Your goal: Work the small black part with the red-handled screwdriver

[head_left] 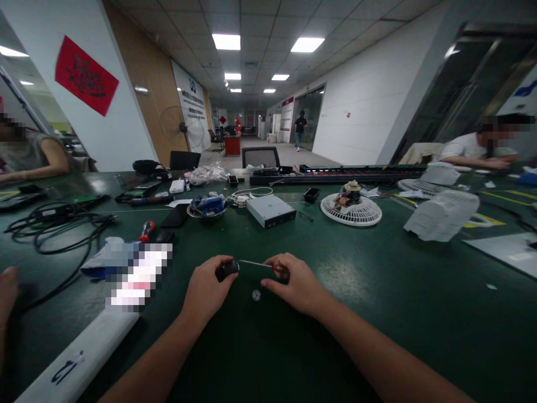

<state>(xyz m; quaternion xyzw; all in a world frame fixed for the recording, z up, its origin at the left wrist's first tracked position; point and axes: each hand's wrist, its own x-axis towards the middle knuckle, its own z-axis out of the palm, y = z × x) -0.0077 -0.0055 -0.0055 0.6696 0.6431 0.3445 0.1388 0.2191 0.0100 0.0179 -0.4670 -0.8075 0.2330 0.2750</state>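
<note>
- Over the near part of the green surface (260, 364), your left grip (208, 285) is clamped on a dark cylindrical part (227, 270), one end of it facing right.
- Your right grip (296, 282) is closed around the handle of a screwdriver (279, 269); the shaft points left, toward that end.
- Tip of the screwdriver: at or just beside the dark cylindrical part. Contact: you cannot tell from this view.
- Between your forearms and below the shaft, a small round disc (256, 295) lies loose on the surface, touched by neither grip.
- Done, as far as shows: you have part and tool both in hand, and the disc lies separate. Whether it belongs to the cylindrical part cannot be told.
- Left, by judgement: the work at the facing end looks unfinished, since you hold the tool right up to it. Inside of the part: not visible. Estimate: partway, low confidence.
- Farther off, you have a white fan grille (371, 217) bearing mechanical parts, a white housing (442, 215) apart from it, and a metal drive box (272, 211); neither grip touches these.
</note>
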